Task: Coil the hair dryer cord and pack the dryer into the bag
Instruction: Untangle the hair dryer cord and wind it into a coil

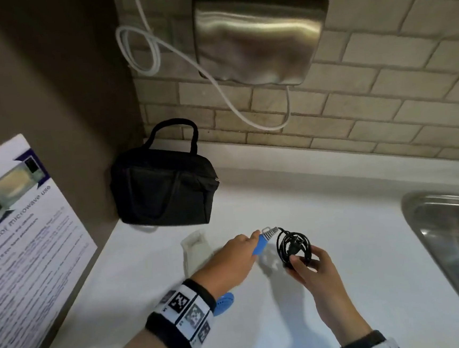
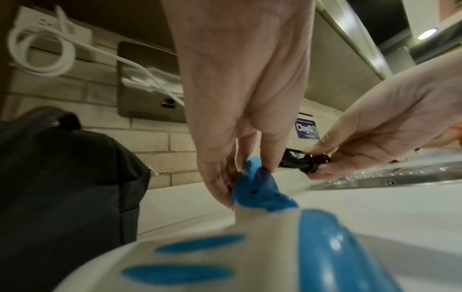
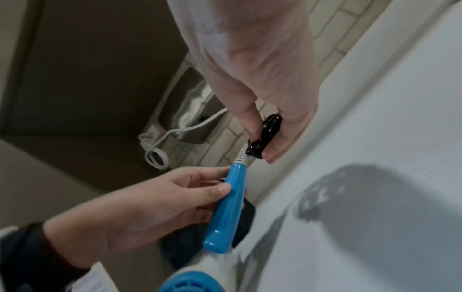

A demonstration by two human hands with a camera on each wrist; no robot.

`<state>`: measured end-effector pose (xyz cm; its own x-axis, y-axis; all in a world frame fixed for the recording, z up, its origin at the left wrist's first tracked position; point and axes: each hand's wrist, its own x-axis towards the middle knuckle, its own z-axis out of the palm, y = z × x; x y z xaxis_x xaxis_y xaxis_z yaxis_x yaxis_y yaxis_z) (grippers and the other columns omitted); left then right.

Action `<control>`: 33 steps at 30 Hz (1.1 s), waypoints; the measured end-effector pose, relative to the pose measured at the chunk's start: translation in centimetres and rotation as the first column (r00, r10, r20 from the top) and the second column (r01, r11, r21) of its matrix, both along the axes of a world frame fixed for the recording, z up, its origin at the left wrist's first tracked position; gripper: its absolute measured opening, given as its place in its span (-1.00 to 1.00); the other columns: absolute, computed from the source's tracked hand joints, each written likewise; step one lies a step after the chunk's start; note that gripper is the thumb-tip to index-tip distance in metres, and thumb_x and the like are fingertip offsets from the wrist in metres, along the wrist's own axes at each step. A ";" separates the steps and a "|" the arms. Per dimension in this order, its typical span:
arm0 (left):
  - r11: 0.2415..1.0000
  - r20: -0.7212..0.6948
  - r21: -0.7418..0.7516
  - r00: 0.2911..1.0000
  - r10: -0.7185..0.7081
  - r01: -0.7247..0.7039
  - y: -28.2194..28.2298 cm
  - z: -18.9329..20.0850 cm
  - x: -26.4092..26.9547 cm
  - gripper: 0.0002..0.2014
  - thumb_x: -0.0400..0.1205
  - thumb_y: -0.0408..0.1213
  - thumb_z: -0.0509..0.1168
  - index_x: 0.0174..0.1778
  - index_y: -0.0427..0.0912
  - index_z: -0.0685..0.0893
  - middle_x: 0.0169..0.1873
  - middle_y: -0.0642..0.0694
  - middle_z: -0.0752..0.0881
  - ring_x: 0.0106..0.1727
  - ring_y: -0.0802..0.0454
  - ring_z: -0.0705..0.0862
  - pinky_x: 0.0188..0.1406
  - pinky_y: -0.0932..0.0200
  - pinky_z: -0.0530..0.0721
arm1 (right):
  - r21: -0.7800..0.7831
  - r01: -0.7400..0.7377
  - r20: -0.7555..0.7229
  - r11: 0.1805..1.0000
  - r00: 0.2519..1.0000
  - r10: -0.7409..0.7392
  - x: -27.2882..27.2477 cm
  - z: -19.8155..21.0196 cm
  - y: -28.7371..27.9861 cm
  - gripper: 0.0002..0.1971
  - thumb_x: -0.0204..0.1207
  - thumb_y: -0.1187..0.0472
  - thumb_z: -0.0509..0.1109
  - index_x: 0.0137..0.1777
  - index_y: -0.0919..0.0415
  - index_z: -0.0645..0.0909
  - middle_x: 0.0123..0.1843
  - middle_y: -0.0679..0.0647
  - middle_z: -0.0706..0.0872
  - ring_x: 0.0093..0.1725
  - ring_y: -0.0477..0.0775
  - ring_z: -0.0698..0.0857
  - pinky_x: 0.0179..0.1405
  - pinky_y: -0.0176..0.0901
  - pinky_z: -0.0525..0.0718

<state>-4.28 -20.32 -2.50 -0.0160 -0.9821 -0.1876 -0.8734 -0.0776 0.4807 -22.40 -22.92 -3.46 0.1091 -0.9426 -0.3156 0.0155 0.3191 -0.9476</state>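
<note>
- Two hands work above the white tabletop (image 1: 338, 220), close to each other.
- The left hand (image 1: 230, 259) has its fingers curled round the blue handle of the hair dryer (image 3: 226, 207); the handle points far and right, and the blue and white body lies under the wrist, near the person.
- The right hand (image 1: 311, 263) pinches the black cord (image 1: 293, 247), wound into a small round coil, between thumb and fingers, just right of the handle's ribbed grey end.
- The black bag (image 1: 162, 185) with two handles stands in the far left corner, well apart from the hands; its zipper looks closed.
- A steel sink (image 1: 456, 237) is at the right.
- A metal hand dryer (image 1: 257, 32) with a white cable (image 1: 139, 48) is on the tiled wall.
- A microwave notice (image 1: 26, 241) leans at the left.
</note>
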 end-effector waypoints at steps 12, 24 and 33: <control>0.978 0.135 0.077 0.970 -0.203 0.194 0.3 -3.4 -2.6 -0.63 0.58 -0.56 0.05 0.29 -0.27 0.45 0.13 -0.30 0.55 0.02 -0.32 0.63 -0.09 -0.09 0.55 | 0.050 -0.061 -0.386 0.997 0.919 0.076 -3.4 -4.5 0.2 -0.78 0.50 0.27 0.45 0.11 0.26 0.55 -0.15 0.17 0.82 -0.17 0.10 0.83 -0.01 -0.01 0.75; 0.983 0.083 0.088 0.982 -0.170 0.163 0.9 -3.2 -2.2 -0.74 0.69 -0.38 0.04 0.23 -0.35 0.51 0.21 -0.27 0.52 0.08 -0.23 0.59 -0.02 -0.01 0.49 | 0.033 -0.146 -0.518 0.989 0.844 0.142 -4.3 -5.1 -0.1 -0.75 0.52 0.29 0.42 0.17 0.27 0.53 -0.33 0.17 0.79 -0.38 0.13 0.80 -0.19 0.02 0.80; 0.994 -0.037 0.060 0.995 -0.091 0.093 2.0 -1.4 -1.4 -0.73 0.70 -0.32 0.03 0.17 -0.35 0.55 0.19 -0.17 0.54 -0.01 -0.13 0.62 0.05 -0.04 0.58 | 0.082 -0.240 -0.606 0.967 0.759 0.239 -4.6 -4.0 -0.1 -0.41 0.54 0.11 0.40 0.49 0.21 0.26 -0.29 0.03 0.61 -0.40 0.04 0.72 -0.09 0.02 0.71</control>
